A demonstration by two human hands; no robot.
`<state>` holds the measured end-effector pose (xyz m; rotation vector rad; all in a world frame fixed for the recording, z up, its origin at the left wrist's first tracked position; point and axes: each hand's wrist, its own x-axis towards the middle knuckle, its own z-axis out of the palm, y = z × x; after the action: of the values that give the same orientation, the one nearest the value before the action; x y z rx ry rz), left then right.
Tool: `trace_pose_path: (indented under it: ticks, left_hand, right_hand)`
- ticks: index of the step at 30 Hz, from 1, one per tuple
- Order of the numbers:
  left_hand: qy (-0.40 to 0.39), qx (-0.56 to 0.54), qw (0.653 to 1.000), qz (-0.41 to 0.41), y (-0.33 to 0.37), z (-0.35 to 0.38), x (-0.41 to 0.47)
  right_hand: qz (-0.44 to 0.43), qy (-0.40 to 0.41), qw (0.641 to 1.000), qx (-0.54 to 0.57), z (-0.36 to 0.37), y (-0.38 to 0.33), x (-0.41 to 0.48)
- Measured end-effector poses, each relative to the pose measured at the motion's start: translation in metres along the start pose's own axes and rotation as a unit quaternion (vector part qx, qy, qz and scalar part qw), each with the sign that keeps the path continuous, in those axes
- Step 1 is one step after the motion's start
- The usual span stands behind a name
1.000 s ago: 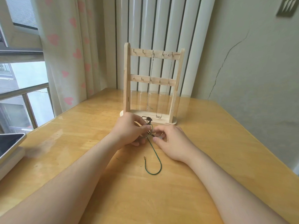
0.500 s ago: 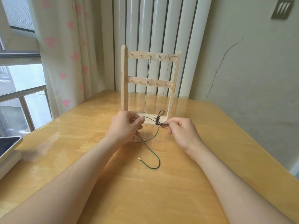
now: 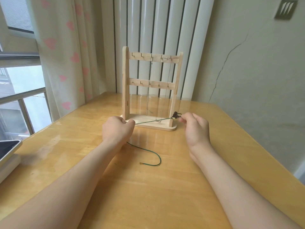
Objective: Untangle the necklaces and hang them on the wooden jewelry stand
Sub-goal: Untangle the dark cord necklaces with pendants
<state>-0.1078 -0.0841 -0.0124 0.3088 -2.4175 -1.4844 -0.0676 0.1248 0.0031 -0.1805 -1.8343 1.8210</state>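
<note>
A green cord necklace [image 3: 149, 121] is stretched taut between my hands in front of the wooden jewelry stand [image 3: 125, 83]. My left hand [image 3: 117, 129] grips the cord in a curled fist. My right hand [image 3: 194, 128] pinches the cord's end by a small dark pendant or knot [image 3: 175, 115]. The cord's loose tail [image 3: 153, 154] curves over the table below my left hand and ends in a gold tip. Two silver chains [image 3: 149, 86] hang from hooks on the stand's top bar.
The stand sits on a yellow wooden table [image 3: 165, 187] near its far edge, in front of a white radiator. A tablet on a white box [image 3: 8, 154] lies at the table's left edge. A curtain and a window are at the left.
My hands have moved apart, the right one going right with the dark end, and the cord between them has pulled straight. The loose tail has slid a little on the table.
</note>
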Motion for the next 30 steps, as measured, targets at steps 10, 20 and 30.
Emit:
trace_pose_path:
  ticks: [10, 20, 30]
  left_hand:
    - [-0.01, 0.167, 0.97, 0.177, 0.004, 0.007, -0.011]
    - [-0.287, -0.152, 0.934, 0.15, 0.021, 0.005, -0.031]
    - [-0.303, -0.169, 0.927, 0.144, 0.012, 0.013, -0.02]
  right_hand:
    - [0.068, -0.118, 0.987, 0.081, 0.005, 0.0, -0.004]
    - [0.08, -0.177, 0.98, 0.042, 0.007, 0.005, -0.002]
    - [0.107, -0.189, 0.975, -0.038, 0.008, 0.009, -0.003]
